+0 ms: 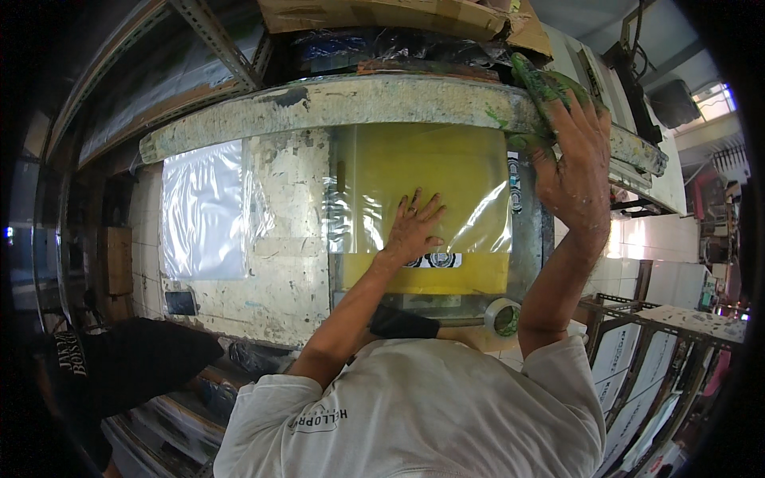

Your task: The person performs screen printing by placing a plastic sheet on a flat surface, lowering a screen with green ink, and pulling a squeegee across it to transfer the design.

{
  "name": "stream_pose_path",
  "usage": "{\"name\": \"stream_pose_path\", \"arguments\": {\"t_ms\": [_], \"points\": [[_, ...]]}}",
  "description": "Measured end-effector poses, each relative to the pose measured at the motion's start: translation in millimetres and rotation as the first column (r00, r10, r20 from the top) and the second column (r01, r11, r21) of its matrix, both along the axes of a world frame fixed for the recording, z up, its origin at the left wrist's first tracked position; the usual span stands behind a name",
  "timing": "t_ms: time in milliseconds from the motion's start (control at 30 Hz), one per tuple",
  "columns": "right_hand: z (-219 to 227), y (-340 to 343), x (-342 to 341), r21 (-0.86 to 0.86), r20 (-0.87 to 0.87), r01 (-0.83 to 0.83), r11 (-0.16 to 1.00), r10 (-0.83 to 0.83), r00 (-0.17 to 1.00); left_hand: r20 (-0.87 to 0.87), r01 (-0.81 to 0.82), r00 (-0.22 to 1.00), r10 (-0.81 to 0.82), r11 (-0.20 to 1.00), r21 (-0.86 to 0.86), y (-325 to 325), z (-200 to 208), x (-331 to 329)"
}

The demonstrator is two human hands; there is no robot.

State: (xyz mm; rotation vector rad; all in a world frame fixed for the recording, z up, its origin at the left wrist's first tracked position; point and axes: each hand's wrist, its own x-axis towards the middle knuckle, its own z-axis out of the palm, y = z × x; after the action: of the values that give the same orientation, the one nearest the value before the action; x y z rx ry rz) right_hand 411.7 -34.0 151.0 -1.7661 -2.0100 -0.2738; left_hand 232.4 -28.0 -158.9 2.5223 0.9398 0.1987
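Observation:
My left hand (410,227) lies flat, fingers spread, on a clear plastic sheet (470,183). Beneath the sheet is a yellow panel (478,275), whose near strip is uncovered. Black-and-white round emblems (443,260) show at the sheet's near edge, partly behind my wrist. Farther right, my right hand (575,171) has its fingers curled over a green-stained, long object (550,88) at the right part of a pale, paint-crusted beam (382,102). Its exact kind is unclear, and my fingers hide part of it.
Glossy clear plastic sheets (203,215) lie on the stained table (291,191) at left, near a small dark rectangle (180,303). A tape roll (502,316) rests by the front edge. A black shirt (143,358) shows at lower left. A metal rack (645,358) stands right; cardboard (382,16) lies behind.

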Motion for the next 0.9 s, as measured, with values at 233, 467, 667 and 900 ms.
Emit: {"name": "stream_pose_path", "arguments": {"t_ms": [233,467,667,900], "points": [[-3,0,5,0.013,0.037,0.007,1.0,-0.007,0.999,0.017,-0.001,1.0,0.001,1.0,-0.003,-5,5,-3],[-1,-1,0,-0.026,0.008,0.043,0.999,-0.043,0.999,-0.041,-0.092,0.995,0.09,0.995,-0.034,3,22,-13],[-11,4,7,0.182,0.106,-0.066,0.981,0.047,0.993,-0.085,-0.25,0.966,0.242,0.964,-0.088,6,33,-18],[-10,5,6,0.214,0.095,-0.112,0.97,0.094,0.991,-0.126,-0.373,0.919,0.372,0.928,0.021,-3,35,-6]]}}
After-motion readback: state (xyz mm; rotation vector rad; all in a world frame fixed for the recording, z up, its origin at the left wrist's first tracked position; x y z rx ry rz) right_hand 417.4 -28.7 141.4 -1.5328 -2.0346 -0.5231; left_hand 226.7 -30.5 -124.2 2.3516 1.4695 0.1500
